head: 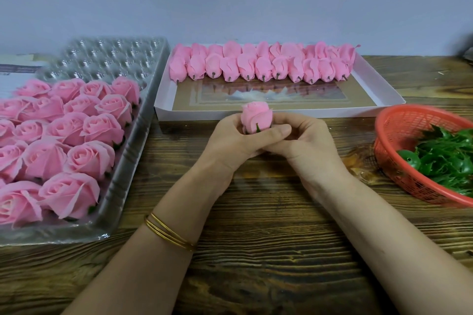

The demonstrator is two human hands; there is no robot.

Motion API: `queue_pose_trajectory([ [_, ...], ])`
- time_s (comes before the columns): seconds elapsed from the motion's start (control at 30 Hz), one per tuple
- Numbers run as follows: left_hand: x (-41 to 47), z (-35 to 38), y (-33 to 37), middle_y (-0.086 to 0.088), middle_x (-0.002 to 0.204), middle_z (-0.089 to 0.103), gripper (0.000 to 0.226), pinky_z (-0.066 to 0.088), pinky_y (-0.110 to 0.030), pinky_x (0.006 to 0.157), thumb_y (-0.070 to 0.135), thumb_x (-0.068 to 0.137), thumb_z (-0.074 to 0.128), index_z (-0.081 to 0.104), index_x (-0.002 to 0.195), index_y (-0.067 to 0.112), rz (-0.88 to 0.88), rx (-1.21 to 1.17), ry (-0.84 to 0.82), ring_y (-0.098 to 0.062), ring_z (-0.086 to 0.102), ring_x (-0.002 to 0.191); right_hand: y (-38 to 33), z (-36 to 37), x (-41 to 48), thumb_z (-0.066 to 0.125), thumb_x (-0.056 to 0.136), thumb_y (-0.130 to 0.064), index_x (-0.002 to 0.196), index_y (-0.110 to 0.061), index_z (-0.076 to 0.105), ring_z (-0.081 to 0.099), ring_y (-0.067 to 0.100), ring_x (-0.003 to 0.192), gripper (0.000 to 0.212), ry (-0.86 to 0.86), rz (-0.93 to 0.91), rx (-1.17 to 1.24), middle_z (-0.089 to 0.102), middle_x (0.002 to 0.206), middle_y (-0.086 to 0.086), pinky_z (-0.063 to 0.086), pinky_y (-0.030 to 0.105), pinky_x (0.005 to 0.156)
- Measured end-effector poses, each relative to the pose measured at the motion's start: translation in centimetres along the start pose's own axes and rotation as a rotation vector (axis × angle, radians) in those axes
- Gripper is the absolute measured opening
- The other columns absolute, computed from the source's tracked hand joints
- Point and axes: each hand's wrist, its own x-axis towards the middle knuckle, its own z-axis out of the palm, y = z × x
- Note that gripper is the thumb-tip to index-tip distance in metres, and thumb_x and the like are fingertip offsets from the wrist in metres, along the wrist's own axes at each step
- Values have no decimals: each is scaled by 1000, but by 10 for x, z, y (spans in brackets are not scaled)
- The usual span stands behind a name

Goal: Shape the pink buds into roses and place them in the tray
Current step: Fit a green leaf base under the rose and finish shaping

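In the head view, both bare hands meet at the centre of the frame over a dark wooden surface (256, 250). The left hand (230, 146) wraps its grip around a single pink bud (257, 117), thumb laid across the front just below the petals, where a sliver of green shows at the bud's base. The right hand (307, 143) is curled against the left, its fingers tucked in beside and under the bud; whether its grip actually pinches the bud cannot be told, since the left thumb covers the contact. The bud stands upright, petals still closed tight, just in front of the near wall of a shallow white box (281, 112) at upper centre. Along the far side of that box lie rows of unshaped pink buds (261, 66), stems pointing toward the camera. At the left of the frame sits a clear plastic tray (128, 161), its near part filled with opened pink roses (64, 140) and its far cells bare. At the right edge is a red mesh basket (399, 161) holding green leaf pieces (445, 158). Thin gold bangles (169, 233) circle the left wrist at lower centre.
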Motion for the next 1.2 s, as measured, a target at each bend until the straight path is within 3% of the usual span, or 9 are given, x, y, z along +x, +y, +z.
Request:
queue_pose_trajectory([
  [0.1,2,4,-4,-14,106,73,37,53,-42,97,17,74,81,71,108,6,9,37,-5,-25,69,105,1,3,-1,74,72,12,99,-3,73,71,32,92,31,24,-32,-59,75,92,16,58,44,84],
  [0.23,2,4,-6,-10,99,75,20,55,-37,92,16,75,79,77,95,16,50,65,23,-22,71,99,2,4,0,76,69,15,99,-3,70,71,15,79,35,-6,-74,-112,75,89,12,57,25,70],
  [0.3,2,5,-6,-9,96,76,14,55,-34,87,11,80,77,77,92,17,61,48,53,-20,72,95,3,3,1,77,67,15,101,-5,60,70,18,79,43,24,-94,-142,74,89,15,59,31,72],
  [0.4,3,7,-7,-8,85,74,11,56,-29,78,5,84,72,74,95,5,91,45,123,-16,70,82,4,4,1,79,67,11,101,-14,46,68,22,83,54,18,-76,-151,75,90,10,57,41,81],
  [0.53,2,8,-5,-9,84,73,11,58,-25,73,5,88,67,72,98,3,120,55,149,-14,69,77,5,4,1,75,70,16,107,-8,41,64,6,67,56,-48,-72,-105,74,81,-5,52,21,66],
  [0.73,1,9,-5,-6,84,75,9,57,-23,70,10,91,65,73,95,8,134,45,131,-13,70,77,1,5,1,76,71,11,116,-13,44,62,14,73,61,-37,-59,-159,71,79,0,53,23,70],
  [0.97,5,6,-6,-23,99,72,16,56,-48,91,14,92,64,71,96,-1,194,55,194,-38,68,100,-7,-2,4,63,60,-13,105,-15,60,59,19,81,45,50,9,-45,58,81,6,48,27,74],
  [1.1,5,4,-7,-4,75,69,18,53,-23,61,20,93,65,71,94,3,217,194,153,-11,64,68,-7,-1,6,66,66,-21,104,-9,64,61,13,76,39,67,-27,15,58,88,7,49,22,71],
  [1.2,3,7,-7,6,57,57,20,43,-16,49,21,92,65,68,73,24,217,250,122,-5,52,52,-8,2,6,67,76,-15,105,-2,64,60,19,67,32,43,-54,126,61,87,13,52,27,65],
])
